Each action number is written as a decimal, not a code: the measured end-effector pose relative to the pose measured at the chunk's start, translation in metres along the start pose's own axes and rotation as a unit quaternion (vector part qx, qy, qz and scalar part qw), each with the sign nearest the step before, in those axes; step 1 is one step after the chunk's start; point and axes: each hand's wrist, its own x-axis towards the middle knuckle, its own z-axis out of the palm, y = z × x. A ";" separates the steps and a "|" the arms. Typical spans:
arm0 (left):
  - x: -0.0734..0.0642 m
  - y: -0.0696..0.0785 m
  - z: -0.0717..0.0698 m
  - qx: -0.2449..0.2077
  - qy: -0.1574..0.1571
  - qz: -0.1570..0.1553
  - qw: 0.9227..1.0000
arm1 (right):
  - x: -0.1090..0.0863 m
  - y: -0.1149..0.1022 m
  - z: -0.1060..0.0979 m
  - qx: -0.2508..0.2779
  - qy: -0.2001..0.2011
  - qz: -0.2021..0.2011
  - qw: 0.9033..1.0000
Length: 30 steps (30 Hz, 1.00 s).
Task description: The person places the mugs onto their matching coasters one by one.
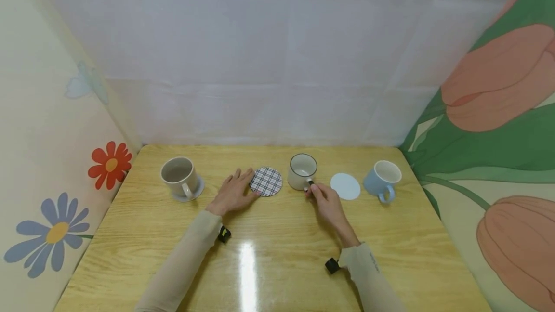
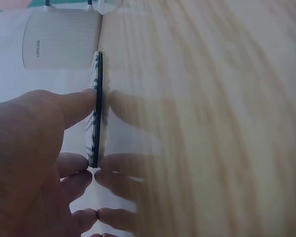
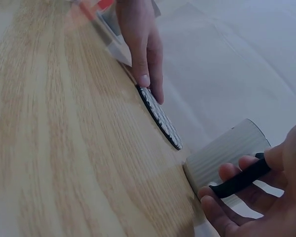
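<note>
My right hand [image 1: 328,202] grips the black handle [image 3: 241,178] of a ribbed off-white mug [image 1: 299,178] with a dark rim, which stands upright. Left of this mug, a round black-and-white plaid coaster [image 1: 266,181] lies flat on the table. My left hand [image 1: 234,193] is at its left side with fairly straight fingers, thumb and fingertips right at the coaster's edge. The left wrist view shows the coaster's thin dark underside [image 2: 99,108] edge-on, with the thumb against it.
A beige mug [image 1: 179,177] stands on a grey coaster [image 1: 200,188] at the left. To the right lie a pale blue round coaster [image 1: 345,187] and, beside it, a light blue mug [image 1: 378,180]. A white cloth backdrop [image 1: 269,61] closes off the wooden table [image 1: 277,264] behind.
</note>
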 end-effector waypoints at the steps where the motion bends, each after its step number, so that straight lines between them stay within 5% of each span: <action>1: 0.000 0.000 0.000 0.001 0.000 0.001 1.000 | 0.000 0.000 0.000 0.000 0.001 0.000 1.000; 30: -0.001 -0.001 0.003 0.013 0.010 0.007 1.000 | -0.001 -0.006 0.003 0.067 0.024 0.015 0.997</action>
